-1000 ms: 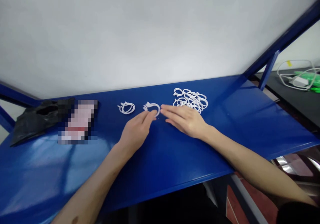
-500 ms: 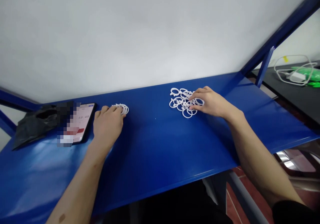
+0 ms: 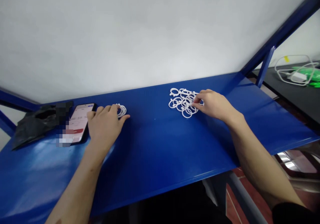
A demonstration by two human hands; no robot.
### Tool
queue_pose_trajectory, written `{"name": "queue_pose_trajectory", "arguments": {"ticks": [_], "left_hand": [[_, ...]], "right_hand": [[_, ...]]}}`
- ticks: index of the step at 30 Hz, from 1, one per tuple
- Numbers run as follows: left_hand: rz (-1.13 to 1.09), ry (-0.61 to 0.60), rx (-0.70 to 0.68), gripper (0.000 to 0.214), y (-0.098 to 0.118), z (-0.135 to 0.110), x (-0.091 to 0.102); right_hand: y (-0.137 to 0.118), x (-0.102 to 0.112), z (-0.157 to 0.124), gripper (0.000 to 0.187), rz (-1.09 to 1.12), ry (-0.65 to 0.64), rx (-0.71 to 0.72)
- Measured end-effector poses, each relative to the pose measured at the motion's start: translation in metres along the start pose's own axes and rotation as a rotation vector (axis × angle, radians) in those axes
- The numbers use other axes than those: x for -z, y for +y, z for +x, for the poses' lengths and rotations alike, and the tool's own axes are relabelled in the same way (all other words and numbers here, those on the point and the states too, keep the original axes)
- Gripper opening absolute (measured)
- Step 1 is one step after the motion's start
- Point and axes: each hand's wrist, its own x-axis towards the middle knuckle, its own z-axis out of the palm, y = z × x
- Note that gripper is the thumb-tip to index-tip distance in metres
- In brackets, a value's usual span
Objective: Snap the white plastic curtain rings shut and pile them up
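Observation:
On the blue table (image 3: pixel 155 157), my left hand (image 3: pixel 105 124) rests beside a small neat stack of white plastic rings (image 3: pixel 122 111). Its thumb is stretched out to the right, apart from the fingers, which partly cover the stack. To the right lies a loose, overlapping pile of white plastic rings (image 3: pixel 183 101) with small knobs on them. My right hand (image 3: pixel 213 107) reaches into the right side of this pile, thumb and forefinger closed together on the edge of one ring. The other fingers are curled behind and partly hidden.
A phone (image 3: pixel 81 122) with a lit screen lies left of my left hand, next to a black plastic bag (image 3: pixel 37 124). Blue frame bars (image 3: pixel 266 66) rise at the table's right end. Beyond them a white cable with a charger (image 3: pixel 297 77) lies on a dark surface.
My left hand has shifted slightly left and opened, its thumb now away from the stacked rings. My right hand's thumb and forefinger have closed together at the pile's right side.

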Motion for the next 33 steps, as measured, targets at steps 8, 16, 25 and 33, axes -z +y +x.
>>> {"name": "queue_pose_trajectory", "arguments": {"ticks": [8,16,25,33], "left_hand": [[-0.075,0.109,0.023,0.037,0.014,0.001,0.007],[-0.291,0.128,-0.177,0.021,0.034,-0.002,0.009],[-0.448,0.028,-0.447,0.021,0.053,-0.010,0.003],[-0.474,0.100,-0.605,0.020,0.073,-0.016,0.009]], "right_hand": [[-0.011,-0.006,0.000,0.018,-0.031,-0.073,-0.035],[-0.018,-0.012,-0.002,0.018,-0.036,-0.099,0.045],[-0.041,-0.020,-0.004,0.018,0.027,-0.115,0.037],[-0.062,-0.032,-0.009,0.016,0.152,-0.079,-0.014]]}}
